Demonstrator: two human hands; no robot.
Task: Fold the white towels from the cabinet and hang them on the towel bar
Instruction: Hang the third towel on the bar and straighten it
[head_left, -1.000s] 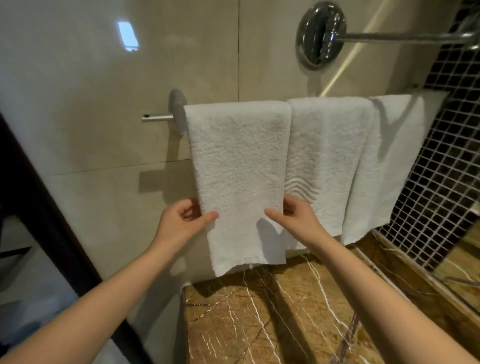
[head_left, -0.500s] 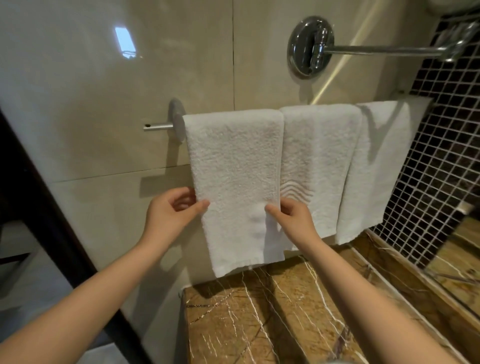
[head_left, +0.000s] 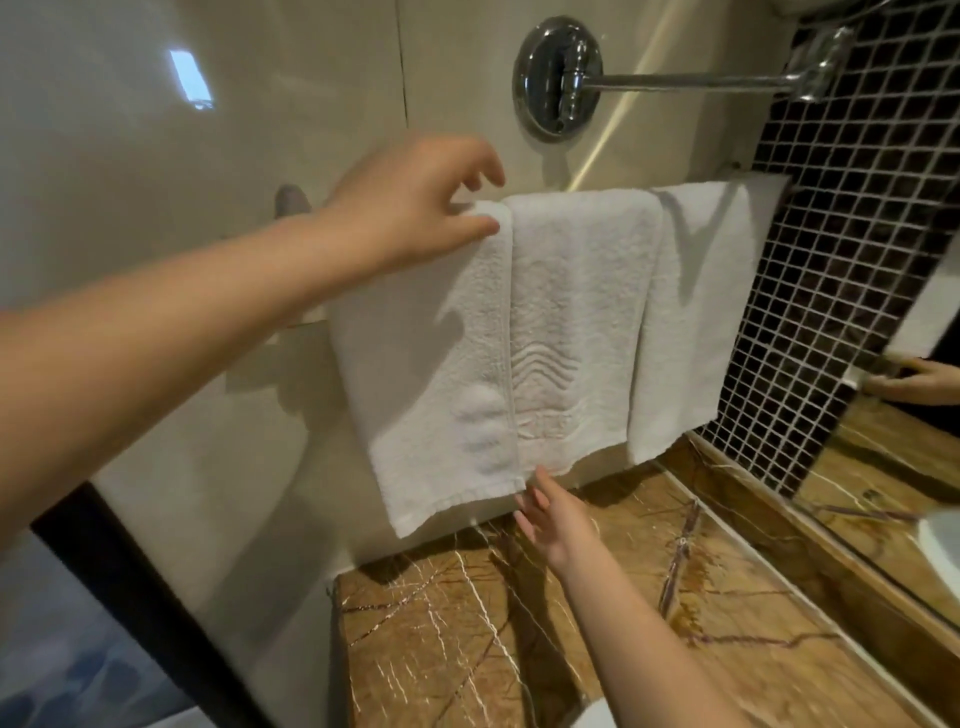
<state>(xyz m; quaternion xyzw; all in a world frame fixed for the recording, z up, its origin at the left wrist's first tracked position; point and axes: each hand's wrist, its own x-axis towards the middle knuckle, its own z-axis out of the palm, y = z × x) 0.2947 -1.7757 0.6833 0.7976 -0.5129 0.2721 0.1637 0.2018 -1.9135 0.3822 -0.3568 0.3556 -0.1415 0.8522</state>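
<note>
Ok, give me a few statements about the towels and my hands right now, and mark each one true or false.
1. Three white towels hang side by side. True: the left towel, middle towel and right towel.
2. The left hand holds the bottom edge of the left towel. False: it grips that towel's top.
3. The right hand is low, with straight fingers at the towels' lower edge. True.
4. The middle towel lies on the marble counter. False: it hangs above the counter.
5. Dark mosaic tiles cover the wall to the right. True.
</note>
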